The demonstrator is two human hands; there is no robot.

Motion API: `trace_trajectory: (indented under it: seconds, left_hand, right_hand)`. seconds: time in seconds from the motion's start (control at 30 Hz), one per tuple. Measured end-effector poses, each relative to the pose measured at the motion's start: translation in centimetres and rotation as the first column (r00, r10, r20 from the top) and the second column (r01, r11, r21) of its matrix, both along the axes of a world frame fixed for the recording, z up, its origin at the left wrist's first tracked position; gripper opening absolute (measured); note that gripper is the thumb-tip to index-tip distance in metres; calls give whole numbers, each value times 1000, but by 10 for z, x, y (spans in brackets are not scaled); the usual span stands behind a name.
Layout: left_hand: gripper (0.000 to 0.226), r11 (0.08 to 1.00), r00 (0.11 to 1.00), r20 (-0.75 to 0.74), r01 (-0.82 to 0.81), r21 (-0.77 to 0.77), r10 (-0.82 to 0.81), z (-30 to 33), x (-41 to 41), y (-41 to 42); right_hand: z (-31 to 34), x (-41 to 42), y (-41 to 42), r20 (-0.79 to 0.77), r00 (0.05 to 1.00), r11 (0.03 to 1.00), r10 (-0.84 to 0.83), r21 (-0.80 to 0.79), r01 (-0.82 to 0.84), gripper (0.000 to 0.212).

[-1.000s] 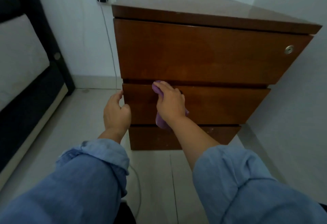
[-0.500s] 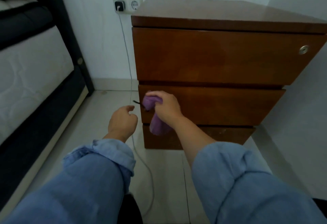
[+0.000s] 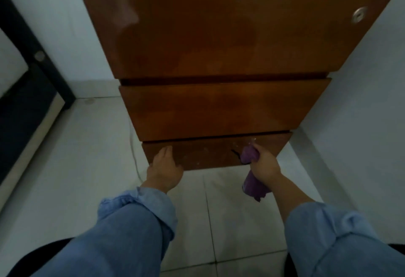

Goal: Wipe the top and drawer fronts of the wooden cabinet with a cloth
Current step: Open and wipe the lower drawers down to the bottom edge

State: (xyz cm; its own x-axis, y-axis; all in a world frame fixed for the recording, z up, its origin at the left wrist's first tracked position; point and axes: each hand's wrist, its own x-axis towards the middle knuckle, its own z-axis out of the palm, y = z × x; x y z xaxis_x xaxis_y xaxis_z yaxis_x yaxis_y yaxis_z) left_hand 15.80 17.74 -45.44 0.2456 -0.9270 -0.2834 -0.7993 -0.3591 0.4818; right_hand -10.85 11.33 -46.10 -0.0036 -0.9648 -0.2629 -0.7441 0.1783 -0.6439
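From the head camera, a glossy brown wooden cabinet (image 3: 219, 35) with three stacked drawer fronts fills the upper middle of the view, standing on a pale tiled floor (image 3: 230, 222) between white walls. The tall top drawer front (image 3: 230, 29) carries a small round silver lock (image 3: 359, 14) near its right edge. Below it sits the middle drawer front (image 3: 214, 110), and lowest the narrow bottom drawer front (image 3: 208, 154), which is speckled with pale marks.

The left hand (image 3: 164, 169) rests against the left end of the bottom drawer front, fingers straight and close together, lying on the wood near its lower edge. The right hand (image 3: 264, 165) curls round a bunched purple cloth (image 3: 252, 180), gripping it in the fist at the right part of the bottom drawer front; the upper end of the cloth meets the wood there and the lower end hangs beneath the hand, over the floor. A thin black strand (image 3: 237, 156) shows just left of the cloth against the drawer; what it is cannot be told.

Both forearms wear rolled light-blue denim sleeves (image 3: 135, 222). A thin pale cable (image 3: 133, 156) runs down along the cabinet's left side to the floor. A dark bed frame (image 3: 32, 57) stands at the far left.
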Motion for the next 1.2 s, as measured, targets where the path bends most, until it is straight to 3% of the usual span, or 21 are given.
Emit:
trace_trajectory:
  seconds: [0.13,0.33,0.5,0.6,0.7,0.9,1.2]
  left_hand:
    - [71,998,987,157,-18,-67,28,-18,-9,-13]
    - [61,949,949,279,-55,-311,147,-46,-11,-16]
    - [38,876,909,255,-195,-441,331,-55,-8,-32]
    - [36,833,893,189,-281,-476,409,-53,-7,-37]
    - [39,816,863,177,-355,-456,474,-45,-6,-42]
    - [39,808,837,210,-375,-455,506,-42,-4,-44]
    - [39,833,828,297,-315,-456,475,-40,4,-46]
  right_hand:
    - [-7,-7,-19,-104,990,989,-93,-127,79,61]
    - [-28,0,-34,-355,935,962,0,-255,-97,66]
    - [-35,7,-40,-301,953,950,-41,-307,-56,54]
    - [-36,13,-41,-263,961,931,-83,-364,-19,42]
    - [-36,18,-42,-282,948,921,-148,-388,28,46]
    - [-40,22,-42,-303,919,880,-254,-466,89,42]
    - [-37,16,-48,-268,931,869,-246,-486,90,33]
